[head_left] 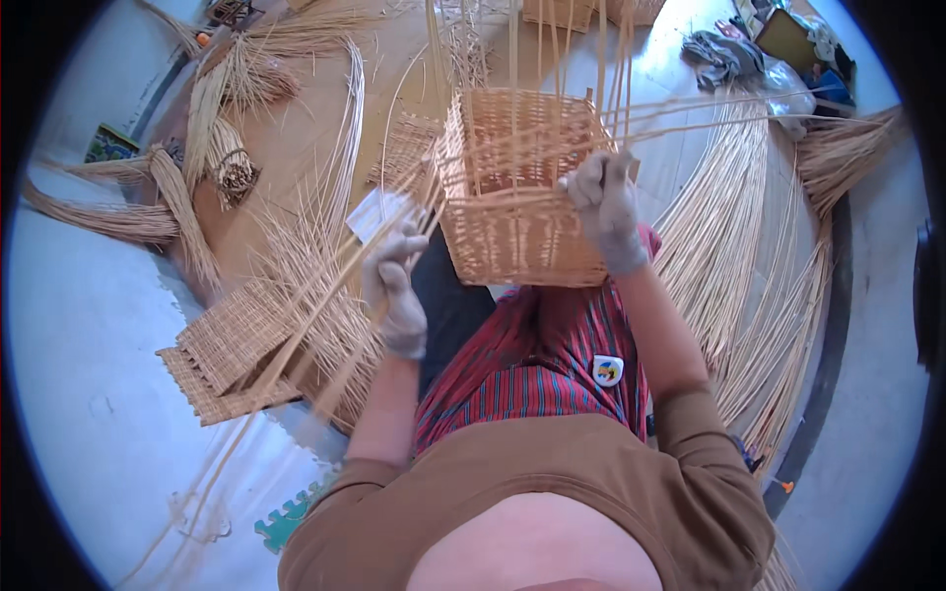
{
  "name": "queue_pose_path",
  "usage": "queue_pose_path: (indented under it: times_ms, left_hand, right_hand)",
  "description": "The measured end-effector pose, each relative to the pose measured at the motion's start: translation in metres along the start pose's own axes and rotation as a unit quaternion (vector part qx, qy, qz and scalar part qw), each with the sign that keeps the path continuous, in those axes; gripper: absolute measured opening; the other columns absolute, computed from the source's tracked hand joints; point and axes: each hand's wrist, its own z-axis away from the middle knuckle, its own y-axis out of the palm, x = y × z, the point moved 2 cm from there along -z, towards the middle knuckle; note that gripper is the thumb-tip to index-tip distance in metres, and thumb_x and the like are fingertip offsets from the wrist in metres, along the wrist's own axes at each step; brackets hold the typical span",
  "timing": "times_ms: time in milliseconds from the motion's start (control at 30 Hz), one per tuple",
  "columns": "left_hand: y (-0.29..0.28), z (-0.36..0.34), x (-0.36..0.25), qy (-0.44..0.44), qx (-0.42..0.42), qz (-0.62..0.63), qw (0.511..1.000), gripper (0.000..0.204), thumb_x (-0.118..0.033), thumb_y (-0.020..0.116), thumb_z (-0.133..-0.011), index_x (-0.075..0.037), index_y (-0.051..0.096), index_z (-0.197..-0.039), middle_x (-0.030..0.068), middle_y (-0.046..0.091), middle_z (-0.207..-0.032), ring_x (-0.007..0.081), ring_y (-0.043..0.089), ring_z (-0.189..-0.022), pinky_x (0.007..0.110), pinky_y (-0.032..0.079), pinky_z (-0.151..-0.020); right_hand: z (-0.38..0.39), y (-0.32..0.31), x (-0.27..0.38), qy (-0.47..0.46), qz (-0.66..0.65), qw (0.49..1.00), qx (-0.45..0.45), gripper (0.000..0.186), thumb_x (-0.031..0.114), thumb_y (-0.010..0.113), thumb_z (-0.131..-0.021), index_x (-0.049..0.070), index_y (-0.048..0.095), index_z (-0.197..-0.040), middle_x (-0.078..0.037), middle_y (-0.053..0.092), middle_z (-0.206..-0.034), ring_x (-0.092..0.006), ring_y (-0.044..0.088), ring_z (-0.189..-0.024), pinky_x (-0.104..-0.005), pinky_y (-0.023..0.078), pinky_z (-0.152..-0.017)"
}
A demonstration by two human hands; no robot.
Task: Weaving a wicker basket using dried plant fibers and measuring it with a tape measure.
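An unfinished box-shaped woven basket [522, 251] is tilted above my lap, with long loose rattan strands rising from its upper edge and others running sideways across it. My left hand [396, 291], in a pale grey glove, is left of the basket, its fingers closed on several long strands that trail down to the lower left, slightly blurred. My right hand [606, 207], also gloved, grips the basket's right rim near some strands, its fingers bent. The tips of my right fingers are hard to make out against the weave.
Woven flat panels [232, 330] lie at the left beside loose strands and tied bundles [232, 172]. Long strands [724, 266] spread over the floor at the right. More basketwork [552, 10] is at the top. Bags and cloth [729, 54] lie top right. A green foam mat [281, 522] is lower left.
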Motion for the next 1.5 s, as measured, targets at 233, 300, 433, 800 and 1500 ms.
queue_pose_path:
  times_ms: [233,300,433,800,1500]
  left_hand:
    - [0.037,-0.001,0.031,-0.063,-0.149,-0.053,0.985,0.042,-0.038,0.06,-0.101,0.0,0.055,-0.116,0.0093,0.06,-0.108,0.0188,0.057,-0.1,0.036,0.045,-0.093]
    - [0.04,-0.002,0.052,-0.177,-0.156,-0.009,0.972,0.039,-0.023,0.076,-0.091,0.0,0.055,-0.115,0.0062,0.056,-0.099,0.0158,0.054,-0.092,0.032,0.047,-0.086]
    - [0.034,-0.03,0.078,-0.049,0.057,-0.249,0.966,0.053,-0.028,0.077,-0.09,0.001,0.058,-0.129,0.0154,0.063,-0.126,0.0247,0.063,-0.108,0.036,0.049,-0.096]
    - [0.041,-0.045,0.093,-0.213,0.061,-0.092,0.971,0.082,-0.012,0.085,-0.079,0.004,0.04,-0.146,0.0167,0.053,-0.142,0.0259,0.051,-0.13,0.037,0.038,-0.113]
    - [0.028,-0.081,0.092,-0.14,0.165,0.064,0.974,0.099,-0.019,0.091,-0.073,-0.01,0.031,-0.152,0.0101,0.05,-0.144,0.0245,0.047,-0.134,0.042,0.042,-0.112]
  right_hand:
    - [0.025,0.011,0.019,0.036,0.325,0.93,-0.17,0.025,0.006,0.063,-0.098,0.005,0.063,-0.123,-0.002,0.068,-0.1,-0.0121,0.066,-0.092,-0.0275,0.055,-0.085]
    - [0.023,0.011,0.014,0.025,0.355,0.904,-0.238,0.015,0.004,0.066,-0.095,0.002,0.069,-0.11,-0.001,0.07,-0.095,-0.0077,0.065,-0.086,-0.0227,0.056,-0.077]
    - [0.021,0.018,0.009,-0.003,0.392,0.882,-0.262,0.013,0.003,0.065,-0.096,0.003,0.071,-0.108,0.0,0.069,-0.092,-0.0048,0.061,-0.079,-0.0217,0.053,-0.073]
    - [0.018,0.031,0.008,-0.005,0.421,0.862,-0.284,0.014,0.005,0.065,-0.096,0.005,0.072,-0.108,0.002,0.069,-0.089,-0.0037,0.06,-0.078,-0.0213,0.052,-0.071]
    - [-0.082,0.104,0.018,-0.052,0.599,0.799,0.003,0.061,0.007,0.057,-0.099,0.013,0.035,-0.156,-0.008,0.063,-0.112,-0.0128,0.058,-0.098,-0.0275,0.049,-0.089]
